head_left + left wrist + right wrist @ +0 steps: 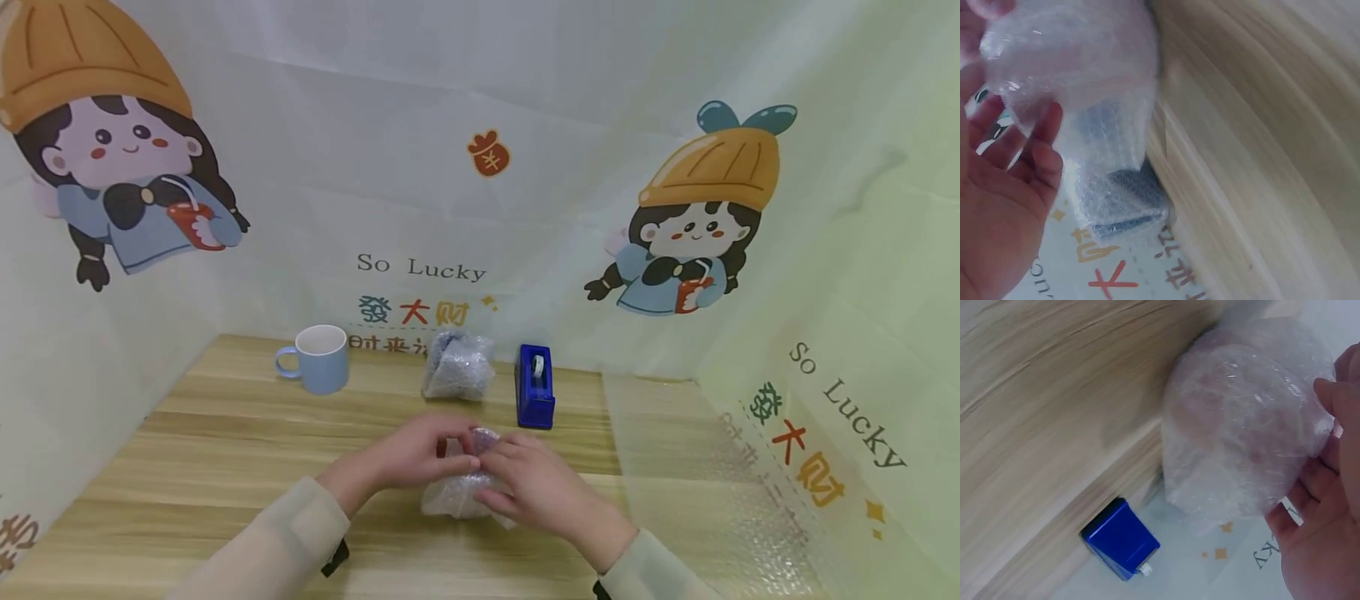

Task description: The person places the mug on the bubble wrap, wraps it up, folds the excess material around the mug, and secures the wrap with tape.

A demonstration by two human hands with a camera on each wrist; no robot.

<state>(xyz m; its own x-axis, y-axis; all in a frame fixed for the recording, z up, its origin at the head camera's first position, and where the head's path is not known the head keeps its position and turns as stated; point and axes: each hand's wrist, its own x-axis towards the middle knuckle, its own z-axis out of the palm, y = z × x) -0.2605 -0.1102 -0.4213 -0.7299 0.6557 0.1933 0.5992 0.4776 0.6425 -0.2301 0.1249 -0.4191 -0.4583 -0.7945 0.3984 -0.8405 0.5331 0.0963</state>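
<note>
A bundle in clear bubble wrap (453, 497) sits on the table in front of me, and what it contains is blurred by the wrap. My left hand (420, 450) holds its left and upper side with bent fingers, seen beside the wrapped bundle (1079, 62) in the left wrist view. From the other side my right hand (536, 483) grips the wrap; in the right wrist view its thumb (1329, 397) lies on the plastic, with the fingers behind. The hands meet near the bundle's top.
Behind the hands stands another bubble-wrapped item (459, 367), with a blue tape dispenser (535, 387) to its right. A light blue mug (324, 362) is at the back left. A bubble wrap sheet (690, 492) covers the table's right side. Printed cloth (420, 167) hangs around the table.
</note>
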